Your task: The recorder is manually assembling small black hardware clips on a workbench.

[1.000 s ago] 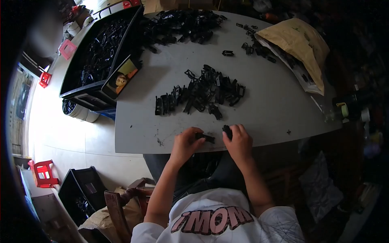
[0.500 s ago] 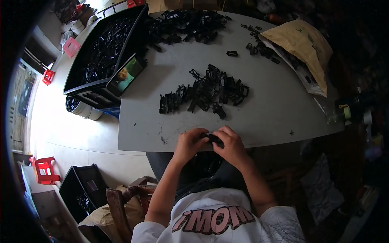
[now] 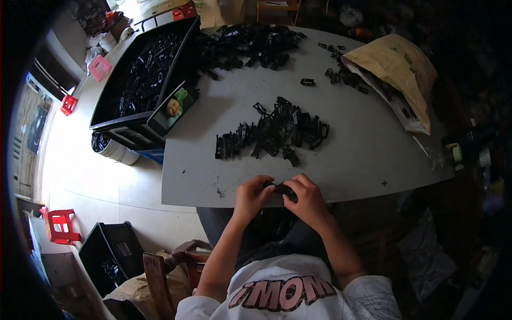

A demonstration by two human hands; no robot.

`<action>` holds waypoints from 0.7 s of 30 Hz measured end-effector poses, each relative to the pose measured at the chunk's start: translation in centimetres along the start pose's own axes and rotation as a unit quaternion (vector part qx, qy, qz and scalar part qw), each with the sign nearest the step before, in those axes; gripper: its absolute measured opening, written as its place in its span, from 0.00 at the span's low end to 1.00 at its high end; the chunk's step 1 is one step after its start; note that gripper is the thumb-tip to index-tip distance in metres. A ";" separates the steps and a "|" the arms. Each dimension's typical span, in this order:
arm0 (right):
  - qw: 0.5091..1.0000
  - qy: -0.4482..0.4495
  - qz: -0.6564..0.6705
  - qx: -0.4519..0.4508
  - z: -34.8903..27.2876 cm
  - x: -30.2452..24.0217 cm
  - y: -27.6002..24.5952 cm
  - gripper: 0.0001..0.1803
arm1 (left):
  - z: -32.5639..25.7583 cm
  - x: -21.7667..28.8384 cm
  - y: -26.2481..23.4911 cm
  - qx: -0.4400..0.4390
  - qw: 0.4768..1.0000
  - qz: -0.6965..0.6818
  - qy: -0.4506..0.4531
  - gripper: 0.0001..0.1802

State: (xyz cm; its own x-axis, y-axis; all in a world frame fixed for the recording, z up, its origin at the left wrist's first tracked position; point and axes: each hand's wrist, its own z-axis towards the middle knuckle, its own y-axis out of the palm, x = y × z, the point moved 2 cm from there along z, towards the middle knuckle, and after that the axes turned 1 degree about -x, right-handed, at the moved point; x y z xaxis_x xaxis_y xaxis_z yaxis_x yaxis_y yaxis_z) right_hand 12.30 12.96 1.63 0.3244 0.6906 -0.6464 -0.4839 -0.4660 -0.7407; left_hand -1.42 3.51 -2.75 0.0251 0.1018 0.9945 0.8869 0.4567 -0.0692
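Close to the near edge of the grey table (image 3: 352,170), my left hand (image 3: 252,195) and my right hand (image 3: 306,198) face each other. Both are closed on one small black plastic part (image 3: 279,190), pinched between thumbs and fingers. My fingers cover much of it, so its exact shape is hidden. Just beyond my hands lies a loose pile of black plastic parts (image 3: 282,125), some with open rectangular frames. At the pile's left end, several stand side by side in a row (image 3: 228,145).
A large black crate (image 3: 144,74) full of black parts stands at the left, a phone (image 3: 173,109) leaning on it. More parts (image 3: 250,45) are heaped at the far edge. A brown paper sack (image 3: 397,66) spills small parts (image 3: 346,77) at the right. One part (image 3: 308,82) lies alone.
The whole view has shifted slightly, with the table appearing lower. Both hands still hold the black part, their fingers slightly repositioned. The phone's picture has changed.
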 end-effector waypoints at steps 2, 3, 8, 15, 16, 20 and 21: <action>1.000 -0.011 -0.016 0.004 -0.1 0.1 0.4 0.15 | 0.1 0.1 0.2 -0.010 1.000 0.010 0.016 0.11; 0.999 -0.019 -0.031 0.007 -0.2 0.1 0.6 0.15 | -0.1 0.5 0.3 -0.010 1.000 0.010 0.018 0.11; 0.995 -0.036 -0.094 -0.019 -0.5 -0.4 1.4 0.16 | -0.4 0.7 0.8 -0.024 0.999 0.041 0.009 0.14; 0.922 0.206 0.315 -0.094 -1.9 3.6 1.7 0.12 | -0.5 0.2 0.3 -0.103 0.983 -0.154 -0.012 0.16; 0.913 0.205 0.345 -0.081 -2.0 3.7 1.7 0.11 | -0.6 0.4 0.4 -0.107 0.981 -0.162 -0.014 0.15; 0.963 0.039 0.262 -0.056 0.9 4.0 0.4 0.08 | -0.5 0.5 0.3 -0.010 0.983 -0.182 0.033 0.10; 0.992 -0.025 0.117 0.026 2.3 3.5 -0.8 0.10 | -0.3 0.6 0.3 -0.009 0.983 -0.181 0.032 0.10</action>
State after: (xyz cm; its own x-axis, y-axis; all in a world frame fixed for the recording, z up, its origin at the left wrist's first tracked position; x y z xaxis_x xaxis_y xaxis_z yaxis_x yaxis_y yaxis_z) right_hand 11.94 17.07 0.35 0.1579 0.5945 -0.7884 -0.5830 -0.5883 -0.5604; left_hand -1.02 3.40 -2.14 -0.2652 -0.1207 0.9566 0.8515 0.4362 0.2911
